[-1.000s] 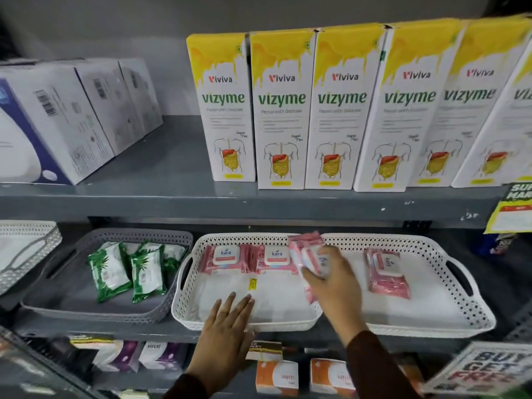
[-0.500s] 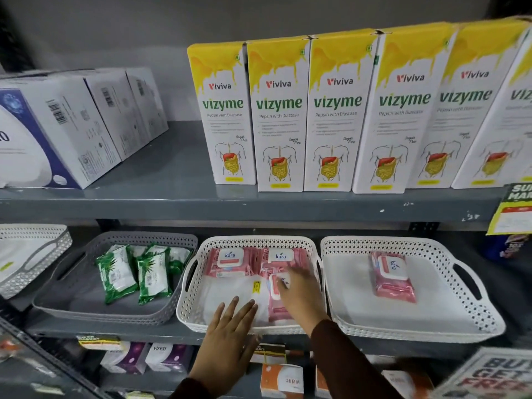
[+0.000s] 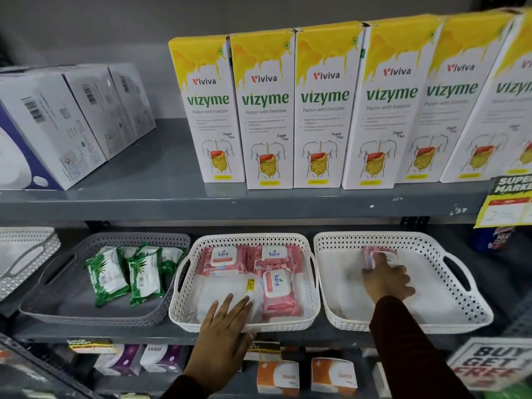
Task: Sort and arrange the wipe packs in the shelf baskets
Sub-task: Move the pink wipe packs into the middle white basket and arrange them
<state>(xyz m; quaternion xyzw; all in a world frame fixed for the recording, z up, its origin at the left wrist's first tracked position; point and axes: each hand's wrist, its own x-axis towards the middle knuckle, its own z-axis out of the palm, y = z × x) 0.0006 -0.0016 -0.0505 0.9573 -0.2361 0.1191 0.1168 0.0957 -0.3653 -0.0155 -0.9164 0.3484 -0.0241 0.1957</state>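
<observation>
Three baskets stand side by side on the middle shelf. The grey basket (image 3: 86, 319) on the left holds several green wipe packs (image 3: 108, 276). The middle white basket (image 3: 250, 239) holds three pink Kara packs: two at the back (image 3: 223, 259) and one at the front right (image 3: 277, 295). My left hand (image 3: 224, 326) lies flat on this basket's front rim, fingers spread, holding nothing. In the right white basket (image 3: 403, 236) lies one pink pack (image 3: 377, 251) near the back. My right hand (image 3: 387, 280) is on it, blurred, fingers curled over its near end.
Tall yellow-and-white Vizyme boxes (image 3: 264, 110) and white cartons (image 3: 57, 125) fill the upper shelf. Another white basket (image 3: 26, 254) sits at the far left. Small boxes (image 3: 277, 375) line the shelf below. A promotional sign (image 3: 495, 367) hangs at the lower right.
My right hand set a pink pack down at the front right of the middle basket, then moved right onto the lone pack in the right basket. My left hand stayed put.
</observation>
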